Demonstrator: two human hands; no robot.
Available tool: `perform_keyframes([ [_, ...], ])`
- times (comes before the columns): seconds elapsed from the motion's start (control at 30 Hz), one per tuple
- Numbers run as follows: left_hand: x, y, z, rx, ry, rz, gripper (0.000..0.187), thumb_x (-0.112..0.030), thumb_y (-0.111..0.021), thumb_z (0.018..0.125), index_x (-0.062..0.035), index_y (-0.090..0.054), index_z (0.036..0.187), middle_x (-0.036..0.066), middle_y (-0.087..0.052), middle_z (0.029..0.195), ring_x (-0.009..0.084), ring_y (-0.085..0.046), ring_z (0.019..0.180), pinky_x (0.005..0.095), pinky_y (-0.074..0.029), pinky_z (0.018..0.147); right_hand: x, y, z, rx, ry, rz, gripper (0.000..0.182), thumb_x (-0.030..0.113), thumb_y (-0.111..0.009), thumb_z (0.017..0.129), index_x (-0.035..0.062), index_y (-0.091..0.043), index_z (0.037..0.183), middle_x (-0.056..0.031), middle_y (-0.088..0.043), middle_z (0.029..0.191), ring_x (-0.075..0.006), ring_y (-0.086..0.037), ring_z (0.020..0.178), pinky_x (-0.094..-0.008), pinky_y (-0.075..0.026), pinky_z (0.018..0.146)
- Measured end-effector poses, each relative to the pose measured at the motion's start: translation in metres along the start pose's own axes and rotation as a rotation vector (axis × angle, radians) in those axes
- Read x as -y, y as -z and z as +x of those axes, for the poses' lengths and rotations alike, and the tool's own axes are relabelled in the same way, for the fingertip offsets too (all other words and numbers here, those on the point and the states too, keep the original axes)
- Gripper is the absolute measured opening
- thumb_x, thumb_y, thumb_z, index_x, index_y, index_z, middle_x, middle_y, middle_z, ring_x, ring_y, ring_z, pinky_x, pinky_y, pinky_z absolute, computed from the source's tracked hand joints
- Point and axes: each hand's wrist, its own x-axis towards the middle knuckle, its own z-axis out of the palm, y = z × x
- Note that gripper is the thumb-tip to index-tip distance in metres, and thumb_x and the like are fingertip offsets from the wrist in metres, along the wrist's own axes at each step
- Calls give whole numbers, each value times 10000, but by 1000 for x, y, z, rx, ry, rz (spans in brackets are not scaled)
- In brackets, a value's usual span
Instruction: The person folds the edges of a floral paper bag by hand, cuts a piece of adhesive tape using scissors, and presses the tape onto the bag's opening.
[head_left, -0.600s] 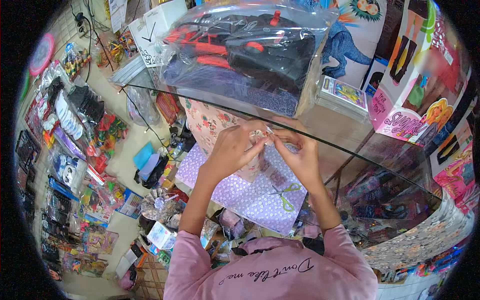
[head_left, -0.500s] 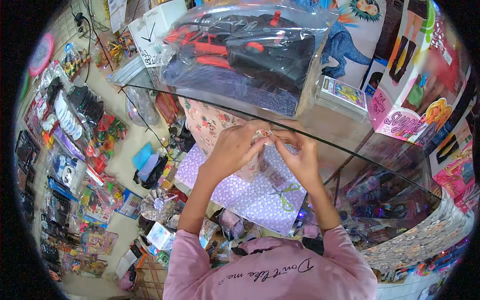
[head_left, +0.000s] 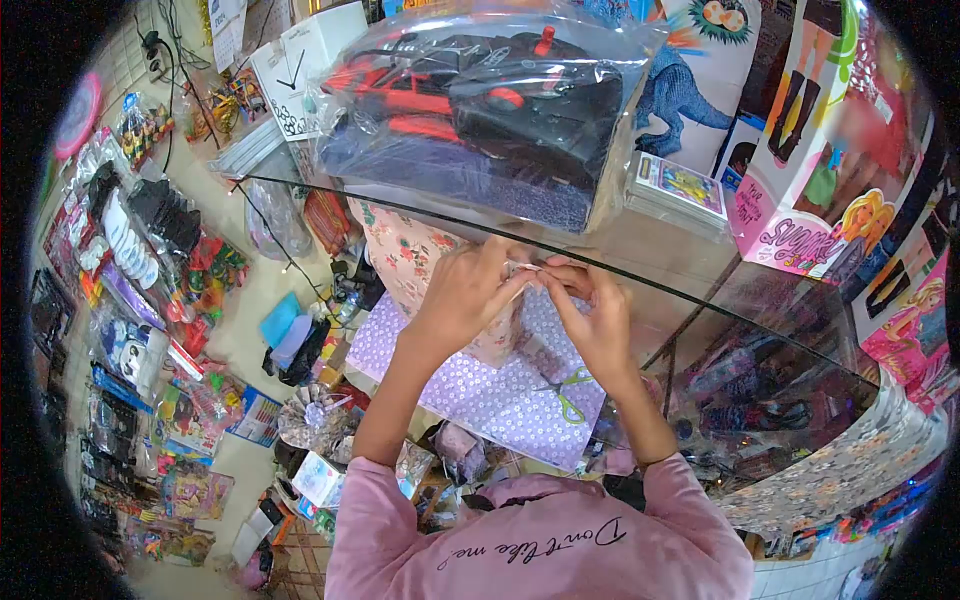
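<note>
My left hand [head_left: 465,290] and my right hand [head_left: 592,310] meet near the glass edge, both with fingers pinched. Between their fingertips is a small whitish piece at the top of a peach floral wrapped bundle [head_left: 405,250]. The fingers hide part of that piece. Under the bundle lies a purple sheet with white flowers [head_left: 440,385]. Scissors with yellow-green handles [head_left: 570,393] rest on the sheet, below my right hand.
A glass counter edge [head_left: 700,298] runs just beyond my hands. On it sit a bagged red and black toy [head_left: 480,100] and stacked cards [head_left: 680,195]. A doll box [head_left: 790,220] stands at right; packaged goods [head_left: 130,250] hang at left.
The view has shifted slightly. Both hands stay together at the top of the bundle, with small changes in the fingers, and the whitish piece between them looks more drawn out.
</note>
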Motion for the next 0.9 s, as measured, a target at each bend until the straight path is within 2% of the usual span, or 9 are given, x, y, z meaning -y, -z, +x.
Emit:
perform_keyframes([
  [0.07,2,-2,0,1,4,-33,353,-243,-640,852,-55,-490,1111,153,-650,872,361,-629,798,470,-471,708,-3,-2,-1,-14,22,9,214,-4,-599,885,-40,-561,1092,-138,-650,1003,-231,-683,921,-315,-560,752],
  [0.17,4,-3,1,29,-7,-41,393,-272,-716,820,8,-479,960,204,-624,832,401,-616,789,460,-467,665,1,1,0,28,-68,74,256,9,-627,865,-31,-570,1111,-143,-635,1060,-240,-663,977,-319,-543,808],
  [0.37,10,-4,-1,42,-100,-55,361,-247,-710,820,-3,-484,961,175,-646,860,365,-632,803,442,-484,687,4,10,11,31,132,30,375,52,-702,780,-5,-594,1136,-158,-605,1137,-261,-572,1095,-359,-425,952],
  [0.47,6,-4,-1,-24,-125,-89,302,-175,-637,839,-94,-496,1094,138,-635,792,349,-625,764,455,-472,689,0,4,14,-45,145,78,325,63,-709,770,10,-635,1081,-141,-628,1092,-257,-576,1027,-363,-421,918],
  [0.67,5,-1,0,-5,-173,-38,253,-171,-637,837,-100,-523,1052,127,-636,822,334,-626,767,437,-485,700,1,-2,20,-43,166,136,214,78,-740,741,39,-702,948,-102,-670,960,-236,-565,943,-345,-422,857],
  [0.77,6,0,1,8,-190,4,252,-172,-636,836,-99,-526,1050,120,-639,828,333,-624,757,439,-486,702,-11,6,19,5,290,-3,192,-22,-720,755,-5,-684,943,-123,-645,1050,-179,-588,1009,-287,-423,896],
  [0.87,12,-4,2,-45,-242,-20,285,-187,-631,843,-101,-532,1096,112,-639,815,334,-619,740,437,-485,697,0,11,17,-4,405,56,146,-27,-715,745,6,-682,884,-126,-645,1002,-175,-587,948,-297,-428,875],
  [0.9,12,-6,2,-41,-203,-34,301,-196,-631,845,-104,-535,1116,110,-639,806,332,-619,738,436,-484,694,3,11,14,-53,386,119,136,-10,-721,738,23,-691,867,-118,-657,983,-203,-580,972,-322,-423,890],
])
